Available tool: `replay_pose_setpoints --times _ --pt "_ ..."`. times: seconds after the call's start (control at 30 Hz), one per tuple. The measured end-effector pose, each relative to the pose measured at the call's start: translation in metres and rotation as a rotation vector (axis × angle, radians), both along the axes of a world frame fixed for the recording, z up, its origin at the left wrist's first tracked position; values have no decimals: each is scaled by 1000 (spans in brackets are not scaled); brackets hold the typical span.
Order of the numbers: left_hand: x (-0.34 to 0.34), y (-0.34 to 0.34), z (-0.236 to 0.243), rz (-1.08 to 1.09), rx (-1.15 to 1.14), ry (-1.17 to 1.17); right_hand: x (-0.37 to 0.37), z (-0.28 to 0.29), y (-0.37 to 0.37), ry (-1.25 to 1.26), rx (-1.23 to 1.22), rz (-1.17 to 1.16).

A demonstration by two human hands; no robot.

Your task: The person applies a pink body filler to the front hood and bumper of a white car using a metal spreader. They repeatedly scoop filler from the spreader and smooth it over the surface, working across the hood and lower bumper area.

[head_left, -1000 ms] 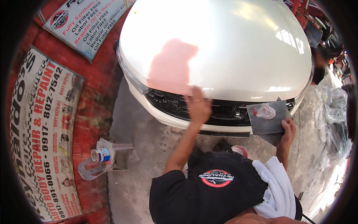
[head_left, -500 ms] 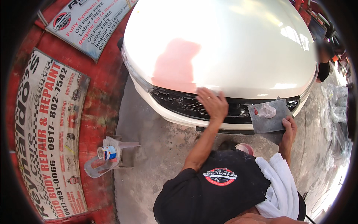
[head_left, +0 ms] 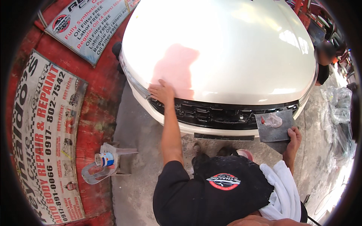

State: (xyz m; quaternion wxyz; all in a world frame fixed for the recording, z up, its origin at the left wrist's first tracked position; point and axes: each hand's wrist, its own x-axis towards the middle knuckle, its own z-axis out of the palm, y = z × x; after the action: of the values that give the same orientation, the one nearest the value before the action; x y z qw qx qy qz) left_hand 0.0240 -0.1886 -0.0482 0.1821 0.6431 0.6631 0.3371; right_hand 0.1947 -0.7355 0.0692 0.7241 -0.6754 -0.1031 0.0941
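Observation:
My left hand lies flat on the front left edge of a white car hood, its fingers spread and nothing in them. Under and beyond it the hood shows a pinkish patch, perhaps a shadow or reflection. In front of the grille's right side, my right hand grips a flat grey board by its near right corner. On the board sit a pale pinkish dollop of paste and a small red blob. Below the hood's edge runs the black grille.
A stool with a small blue-and-white can stands at left by a red wall hung with signs. A red-rimmed bowl sits near my feet. Clear plastic lies at right, near another person.
My left hand has swept left along the hood's front edge, from above the grille's middle to the left corner. My right hand and the board have barely shifted.

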Motion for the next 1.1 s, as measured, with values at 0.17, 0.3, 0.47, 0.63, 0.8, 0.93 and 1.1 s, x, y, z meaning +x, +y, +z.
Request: replay_pose_setpoints --times 0.17,0.3,0.47,0.63,0.8,0.93,1.1 --pt "44 -91 1 -67 73 68 3 3 6 15 18 37" --pt "63 -147 3 -145 62 57 7 8 18 20 35 81" --pt "84 -219 2 -293 89 92 9 6 25 8 57 110" --pt "88 -272 -13 -459 101 -3 7 1 25 35 55 174" --pt "27 -275 4 -939 -62 -143 -5 1 49 127 220 122" --pt "-25 -291 83 -1361 -126 -321 -21 -6 66 295 222 219" --pt "-25 -309 119 -1302 -73 -592 -60 -7 86 502 329 313"
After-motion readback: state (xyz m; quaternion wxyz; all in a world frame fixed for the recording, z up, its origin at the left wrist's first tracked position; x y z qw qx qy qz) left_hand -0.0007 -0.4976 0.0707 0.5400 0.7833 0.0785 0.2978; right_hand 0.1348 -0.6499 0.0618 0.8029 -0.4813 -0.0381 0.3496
